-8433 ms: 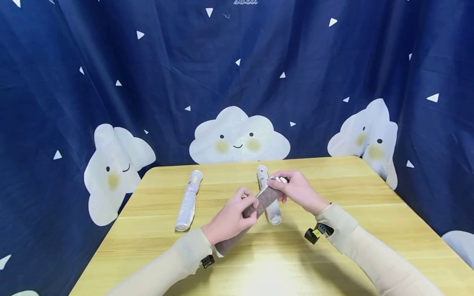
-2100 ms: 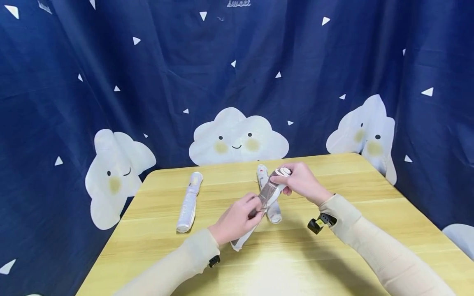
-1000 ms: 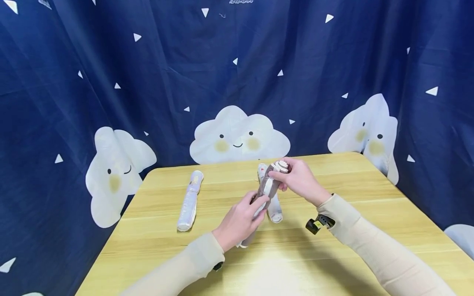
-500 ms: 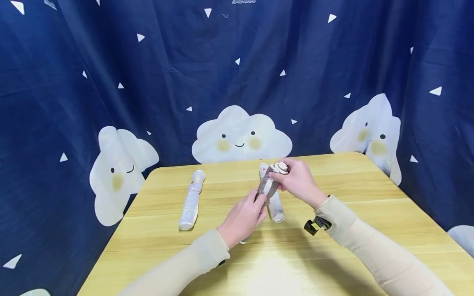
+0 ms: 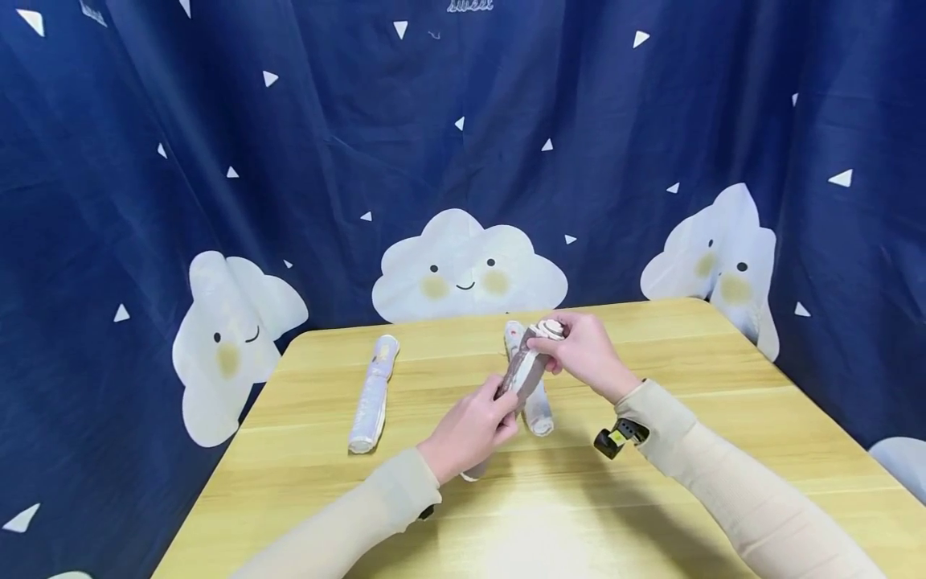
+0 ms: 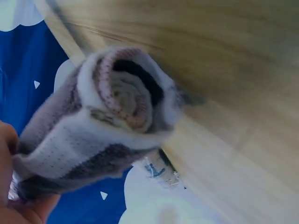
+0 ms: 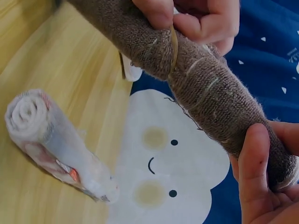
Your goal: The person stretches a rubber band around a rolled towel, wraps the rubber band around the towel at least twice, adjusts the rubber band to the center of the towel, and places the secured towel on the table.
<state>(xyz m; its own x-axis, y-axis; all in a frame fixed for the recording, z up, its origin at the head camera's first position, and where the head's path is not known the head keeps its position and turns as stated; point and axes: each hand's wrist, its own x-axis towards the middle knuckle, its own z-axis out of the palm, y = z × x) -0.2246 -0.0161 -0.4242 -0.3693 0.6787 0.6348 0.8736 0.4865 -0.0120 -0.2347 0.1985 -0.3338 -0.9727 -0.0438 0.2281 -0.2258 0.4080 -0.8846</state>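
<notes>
A rolled brown-and-white towel is held aslant above the table between both hands. My right hand grips its far end, thumb on the near side in the right wrist view. Around the middle, my left hand grips the roll; its fingertips are at a thin tan rubber band that circles the towel. The near end shows a spiral of white and pinkish layers in the left wrist view. Beneath the held roll lies a white patterned rolled towel, partly covered in the head view.
A pale lilac rolled towel lies to the left on the wooden table. A dark blue curtain with white clouds and triangles hangs behind the table's back edge.
The brown towel has been turned, so a white strip now faces up, and it is held more steeply. My left hand has shifted slightly right along with it; over the last half second little changes.
</notes>
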